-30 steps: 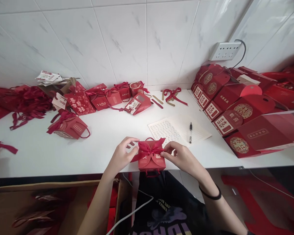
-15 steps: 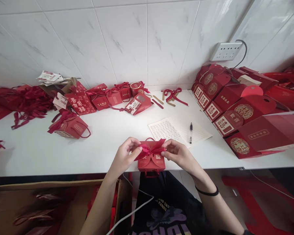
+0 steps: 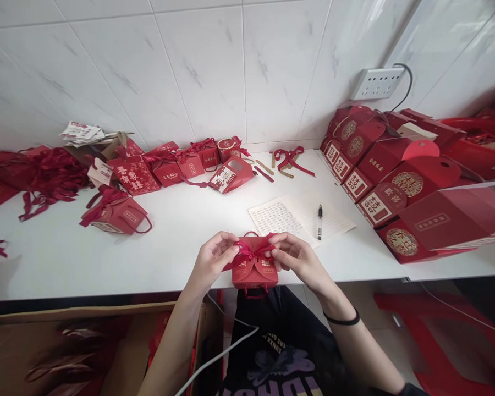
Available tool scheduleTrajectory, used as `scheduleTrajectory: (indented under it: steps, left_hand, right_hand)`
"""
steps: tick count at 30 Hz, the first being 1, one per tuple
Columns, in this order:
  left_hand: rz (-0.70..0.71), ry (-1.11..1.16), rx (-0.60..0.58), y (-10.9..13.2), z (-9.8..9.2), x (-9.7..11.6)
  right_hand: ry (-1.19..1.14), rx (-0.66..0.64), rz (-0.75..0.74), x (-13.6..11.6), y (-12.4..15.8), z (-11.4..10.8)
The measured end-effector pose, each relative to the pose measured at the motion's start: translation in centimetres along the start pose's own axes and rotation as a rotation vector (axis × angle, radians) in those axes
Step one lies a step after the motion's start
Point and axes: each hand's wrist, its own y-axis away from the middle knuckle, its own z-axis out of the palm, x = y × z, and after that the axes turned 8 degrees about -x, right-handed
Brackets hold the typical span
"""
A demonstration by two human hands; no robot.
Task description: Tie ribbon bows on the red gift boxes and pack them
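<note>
A small red gift box (image 3: pixel 254 275) with gold lettering rests at the table's front edge, its cord handle hanging over the edge. Across its top sits a bow of dark red ribbon (image 3: pixel 251 252), knotted in the middle. On the left side of the bow, my left hand (image 3: pixel 218 256) pinches a ribbon loop between thumb and fingers. My right hand (image 3: pixel 291 253) has its thumb and fingers closed on the ribbon's right side. Both hands are just above the box top, and the fingertips partly cover the ribbon.
Written paper (image 3: pixel 276 217) and a pen (image 3: pixel 320 223) lie behind the box. Larger red boxes (image 3: pixel 408 187) are stacked at right. Several finished boxes (image 3: pixel 117 212) and a ribbon heap (image 3: pixel 53 173) occupy the left. A cardboard carton (image 3: pixel 8 330) stands below the table.
My right hand has shifted slightly left, closer to the knot, and its fingers have a changed hold on the ribbon. My left hand keeps its pinch. The view has shifted a little.
</note>
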Motion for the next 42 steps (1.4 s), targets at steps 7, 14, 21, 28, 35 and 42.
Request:
scheduleTrajectory:
  steps: [7,14,21,28,35,42]
  left_hand:
    - [0.001,-0.011,0.046,0.2,-0.2,-0.6]
    - [0.004,0.023,0.084,0.4,-0.4,-1.3]
    - [0.032,-0.001,0.061,0.5,-0.1,-1.5]
    - [0.03,-0.185,0.142,0.7,0.3,-1.4]
    - [0.09,-0.266,0.206,0.8,0.4,-1.5]
    - [0.073,-0.325,0.223,1.1,1.1,-0.9]
  right_hand:
    - [0.016,0.035,0.057,0.6,-0.1,-0.5]
    - [0.04,0.116,0.035,0.8,0.2,-0.8]
    - [-0.094,0.076,0.054,1.0,0.3,-0.9]
    - [0.018,0.102,0.049,0.8,0.2,-0.7]
    - [0.086,0.08,0.035,0.6,0.5,-0.7]
    - [0.126,0.087,0.025,0.6,0.5,-0.9]
